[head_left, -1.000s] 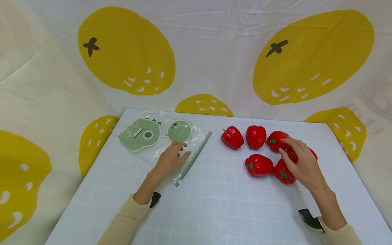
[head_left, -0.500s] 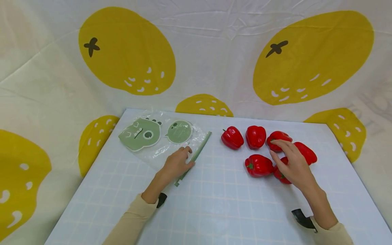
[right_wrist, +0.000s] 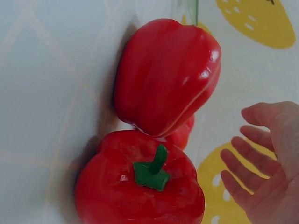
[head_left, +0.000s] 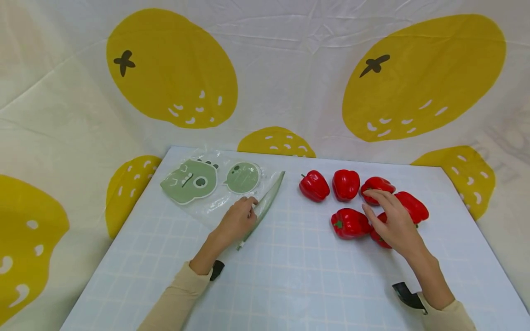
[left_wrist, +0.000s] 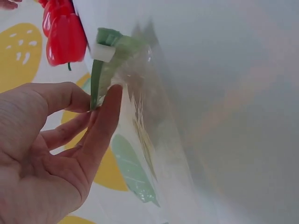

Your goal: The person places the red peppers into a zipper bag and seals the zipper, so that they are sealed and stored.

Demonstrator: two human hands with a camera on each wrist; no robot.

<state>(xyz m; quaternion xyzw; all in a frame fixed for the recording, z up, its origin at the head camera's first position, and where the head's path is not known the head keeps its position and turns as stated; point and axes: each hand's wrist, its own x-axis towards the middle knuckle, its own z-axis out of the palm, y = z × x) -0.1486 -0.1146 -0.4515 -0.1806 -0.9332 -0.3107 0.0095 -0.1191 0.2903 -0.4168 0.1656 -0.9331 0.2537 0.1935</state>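
My left hand pinches the green zip edge of a clear zip bag lying at the table's left. Green cartoon prints show on the bag. In the left wrist view, thumb and fingers grip the raised edge below a white slider, and the plastic hangs away from it. My right hand hovers over the red bell peppers, fingers loosely spread and holding nothing. Beneath it one pepper is partly hidden. The right wrist view shows a pepper with a green stem and another pepper close by.
Peppers stand at the table's back right, among them one at the left end, one beside it and one farthest right. A white cloth with yellow fruit prints rises behind the pale gridded table.
The left hand has come right and down from over the bag's front onto its green edge, which is now pinched and bent up. The right hand has shifted slightly left over the peppers.
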